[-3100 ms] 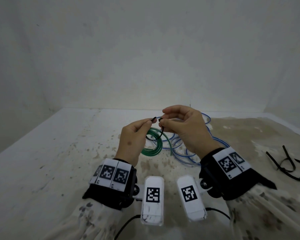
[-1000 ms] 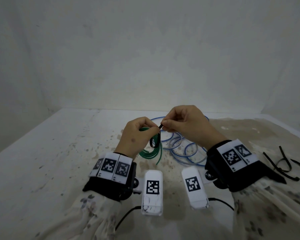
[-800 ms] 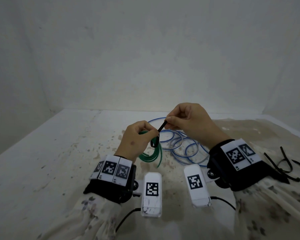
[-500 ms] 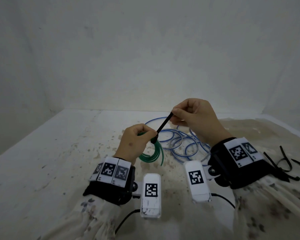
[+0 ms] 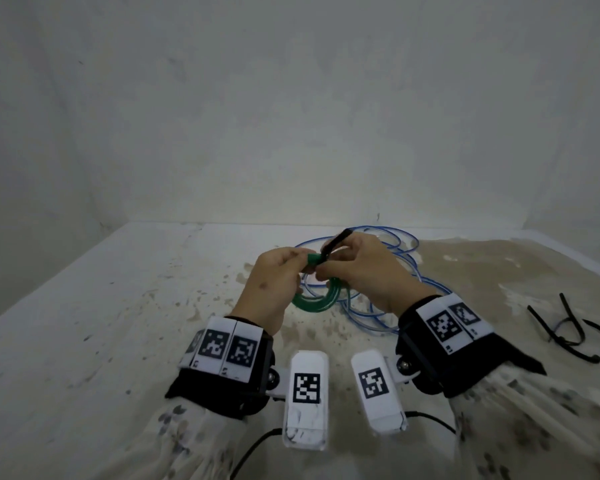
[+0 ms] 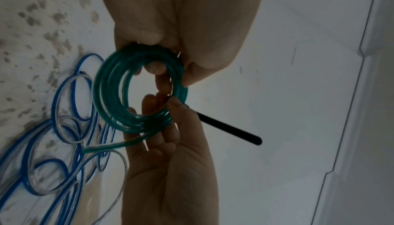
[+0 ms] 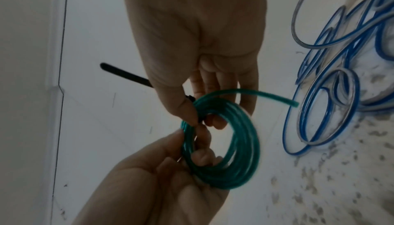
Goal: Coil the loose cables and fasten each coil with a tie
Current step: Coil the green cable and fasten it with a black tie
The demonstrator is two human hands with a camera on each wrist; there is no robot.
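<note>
Both hands' fingers [image 7: 217,122] pinch green coil [image 7: 224,144] at black tie [image 6: 228,130].

You wear pale floral-print sleeves [image 5: 201,441], with black wrist straps [image 5: 222,386] above them carrying white square-coded marker tags [image 5: 224,351]. Beside each strap sits a white tagged camera block [image 5: 307,393], trailing a thin black cable [image 5: 253,452].

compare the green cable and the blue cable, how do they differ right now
The green cable is wound into one tight round coil; the blue cable sprawls in loose uneven loops. The green one is held up by the left hand and right hand; the blue one lies on the table. A black tie cinches the green, none the blue. Both are thin, glossy cables.
</note>
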